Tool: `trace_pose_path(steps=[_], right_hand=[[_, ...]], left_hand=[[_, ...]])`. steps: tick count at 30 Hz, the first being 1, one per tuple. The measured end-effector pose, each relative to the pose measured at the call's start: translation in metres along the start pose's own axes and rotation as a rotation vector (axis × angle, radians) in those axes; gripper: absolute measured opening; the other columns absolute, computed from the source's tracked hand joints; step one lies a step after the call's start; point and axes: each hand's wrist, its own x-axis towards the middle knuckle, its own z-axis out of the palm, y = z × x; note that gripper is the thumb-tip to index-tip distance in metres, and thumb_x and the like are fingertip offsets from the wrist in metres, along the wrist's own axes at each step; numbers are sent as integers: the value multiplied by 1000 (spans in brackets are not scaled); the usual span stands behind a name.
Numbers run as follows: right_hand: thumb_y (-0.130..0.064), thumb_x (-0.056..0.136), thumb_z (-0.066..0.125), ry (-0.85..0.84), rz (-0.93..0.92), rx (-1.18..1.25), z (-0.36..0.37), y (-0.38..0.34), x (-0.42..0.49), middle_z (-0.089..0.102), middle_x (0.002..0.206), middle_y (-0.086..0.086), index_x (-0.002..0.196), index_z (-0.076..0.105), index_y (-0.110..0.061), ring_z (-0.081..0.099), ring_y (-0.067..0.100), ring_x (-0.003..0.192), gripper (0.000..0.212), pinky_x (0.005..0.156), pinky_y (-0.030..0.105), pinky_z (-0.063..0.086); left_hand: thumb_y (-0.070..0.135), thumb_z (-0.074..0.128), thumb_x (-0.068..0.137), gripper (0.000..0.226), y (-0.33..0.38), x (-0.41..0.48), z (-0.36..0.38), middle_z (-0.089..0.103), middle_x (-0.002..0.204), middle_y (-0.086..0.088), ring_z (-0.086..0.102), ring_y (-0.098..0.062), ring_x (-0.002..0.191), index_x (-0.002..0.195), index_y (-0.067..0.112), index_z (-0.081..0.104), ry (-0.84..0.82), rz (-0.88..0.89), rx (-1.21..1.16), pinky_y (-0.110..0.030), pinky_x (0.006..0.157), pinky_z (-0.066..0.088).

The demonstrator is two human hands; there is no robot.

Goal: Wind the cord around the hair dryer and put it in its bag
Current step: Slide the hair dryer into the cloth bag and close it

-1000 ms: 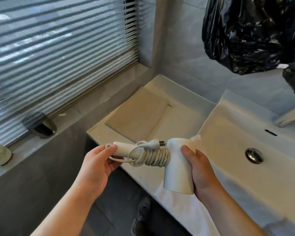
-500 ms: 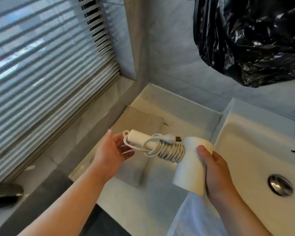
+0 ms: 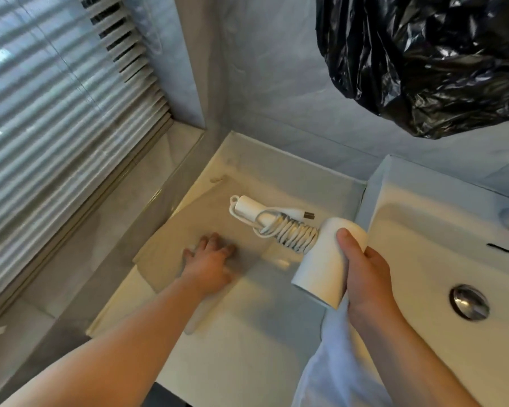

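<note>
— Since half a second ago: left hand (image 3: 209,261) off the dryer handle, now down flat on the beige bag (image 3: 188,230) on the counter (image 3: 247,333). Right hand (image 3: 365,277) same grip as before. Camera tilted further down.

— Left fingers?

— Spread fairly wide, palm down, pressing on the near right part of the bag. Holding nothing. Somewhat blurred, so fingertip detail unclear.

— Right hand?

— Wrapped around the barrel of the white hair dryer (image 3: 326,259), thumb across the top, other fingers hidden behind. Held above the counter, just left of the sink (image 3: 423,230).

— Cord state?

— White cord (image 3: 294,235) wound in tight coils round the handle, close to the barrel. One loose loop hanging at the far left end of the handle. Plug (image 3: 301,214) lying along the handle, prongs pointing right.

— Dryer relative to bag?

— Handle pointing left and far, hanging over the right far part of the bag. Not inside it. Touching the bag or apart from it: cannot tell.

— Bag position?

— Lying flat on the counter's left side, against the window ledge. Mouth open or closed: cannot tell.

— Surroundings?

— Window blind (image 3: 56,127) far left. Black plastic sack (image 3: 438,60) hanging upper right above the sink. Metal drain (image 3: 469,301) in the basin, near right. White cloth (image 3: 335,362) under the right forearm.
</note>
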Motion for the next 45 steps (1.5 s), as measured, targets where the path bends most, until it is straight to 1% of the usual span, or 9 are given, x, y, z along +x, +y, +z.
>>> trace_pose_path(steps=[10,13,15,17,22,26,33,39,45], right_hand=[[-46,78,70,101,-27,-44,-3,-1,-7,67,95,5,107,63,-13,63,24,81,45,65,34,49],[-48,75,71,120,-18,-45,-8,-4,-10,67,94,3,103,64,-17,64,23,82,42,76,45,56],[-45,79,70,132,-40,-43,-13,-6,-12,66,92,3,103,63,-14,61,21,78,40,66,37,52],[-42,81,69,146,-61,-38,-18,-7,-14,64,89,2,103,62,-12,59,18,74,39,59,31,43],[-45,78,70,167,-79,-28,-30,-2,-14,67,96,3,101,63,-16,62,20,83,37,70,36,48],[-44,82,68,129,-71,39,-38,6,-16,68,102,8,98,63,-18,63,25,88,31,74,38,50],[-41,83,67,89,-49,66,-42,11,-21,68,99,8,96,63,-18,63,25,87,27,74,40,50],[-43,73,71,-2,-62,-68,-47,17,-34,67,103,7,106,61,-18,64,27,90,42,76,45,52],[-32,80,72,-90,-35,-155,-40,36,-62,66,103,8,104,59,-20,65,30,90,29,71,43,55]], left_hand=[[23,60,80,26,-47,-11,-15,34,155,7,20,-15,147,105,25,69,2,324,154,-40,119,3],[48,47,75,39,-37,-21,-21,48,143,1,34,-25,139,94,24,71,54,247,124,-41,116,20],[61,35,72,59,-11,-26,-17,59,118,-6,51,-31,118,95,19,70,202,219,-33,-37,96,40],[63,48,80,54,24,-27,-9,61,108,-7,57,-30,108,100,16,65,210,167,-192,-35,85,46],[76,53,72,71,82,-20,17,67,113,-1,63,-23,106,116,20,63,42,-13,-168,-33,84,51],[52,49,85,49,81,-12,20,67,117,-7,63,-27,108,116,18,64,65,52,-33,-35,88,52],[35,41,98,36,60,-26,14,66,121,-12,61,-31,112,115,14,64,32,100,-200,-34,91,47],[20,48,89,6,29,-57,2,61,83,-7,62,-34,83,93,16,50,211,-73,-466,-37,64,46],[34,48,96,26,2,-90,-9,58,70,-8,58,-29,68,83,12,50,411,-118,-635,-38,58,43]])
